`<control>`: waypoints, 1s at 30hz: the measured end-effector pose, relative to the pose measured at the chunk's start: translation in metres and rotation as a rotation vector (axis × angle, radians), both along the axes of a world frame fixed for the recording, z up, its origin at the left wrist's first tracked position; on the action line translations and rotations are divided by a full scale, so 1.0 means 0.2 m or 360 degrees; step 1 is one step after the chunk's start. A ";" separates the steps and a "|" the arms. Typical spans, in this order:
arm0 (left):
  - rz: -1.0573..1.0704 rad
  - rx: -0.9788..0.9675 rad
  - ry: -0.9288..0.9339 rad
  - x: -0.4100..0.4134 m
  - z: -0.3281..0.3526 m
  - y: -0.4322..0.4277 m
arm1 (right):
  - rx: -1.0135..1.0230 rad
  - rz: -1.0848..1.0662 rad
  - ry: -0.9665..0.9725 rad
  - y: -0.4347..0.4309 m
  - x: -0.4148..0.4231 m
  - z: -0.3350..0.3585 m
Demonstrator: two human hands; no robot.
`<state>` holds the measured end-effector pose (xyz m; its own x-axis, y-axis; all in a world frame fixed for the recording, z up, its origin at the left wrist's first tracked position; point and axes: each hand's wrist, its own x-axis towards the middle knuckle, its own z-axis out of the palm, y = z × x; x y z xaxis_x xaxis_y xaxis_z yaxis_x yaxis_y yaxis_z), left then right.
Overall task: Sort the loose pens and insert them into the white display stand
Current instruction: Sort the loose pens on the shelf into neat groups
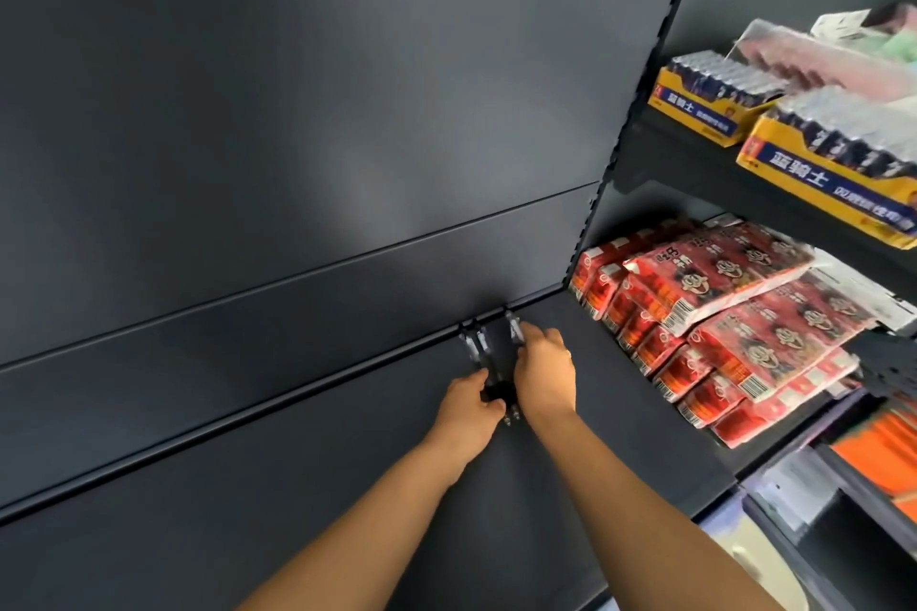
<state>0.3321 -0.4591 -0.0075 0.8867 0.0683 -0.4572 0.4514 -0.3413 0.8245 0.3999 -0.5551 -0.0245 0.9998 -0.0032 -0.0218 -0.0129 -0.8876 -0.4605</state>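
Left of the pens, the dark shelf (223,511) stretches broad up to its back wall. The left hand (469,407) curls its fingers round the lower ends of a bunch of black pens (476,347), at least three, lying at the shelf's back edge. Right of the pens, the right hand (543,370) pinches their upper part. Further right, stacked red snack packs (719,313) crowd near. Above those sit two yellow battery boxes (833,174).
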 end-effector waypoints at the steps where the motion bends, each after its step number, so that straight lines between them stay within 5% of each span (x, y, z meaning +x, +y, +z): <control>1: 0.0016 0.0009 0.0002 0.00 0.00 -0.01 | -0.0007 -0.0021 0.0002 -0.01 0.02 0.00; 8: 0.0162 -0.0162 0.0027 0.02 0.00 -0.03 | -0.0181 -0.0185 0.0201 0.01 0.04 0.01; 14: 0.0212 -0.0258 0.0018 0.03 0.00 -0.04 | 0.0033 0.0111 0.0159 0.03 0.04 0.02; 30: 0.0117 -0.0020 -0.0095 0.03 0.01 0.02 | -0.0169 0.0155 0.0131 -0.02 0.00 -0.01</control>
<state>0.3384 -0.4548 -0.0061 0.9052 0.1286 -0.4050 0.4247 -0.2987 0.8546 0.4000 -0.5584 -0.0255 0.9903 0.0870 -0.1081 0.0418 -0.9300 -0.3652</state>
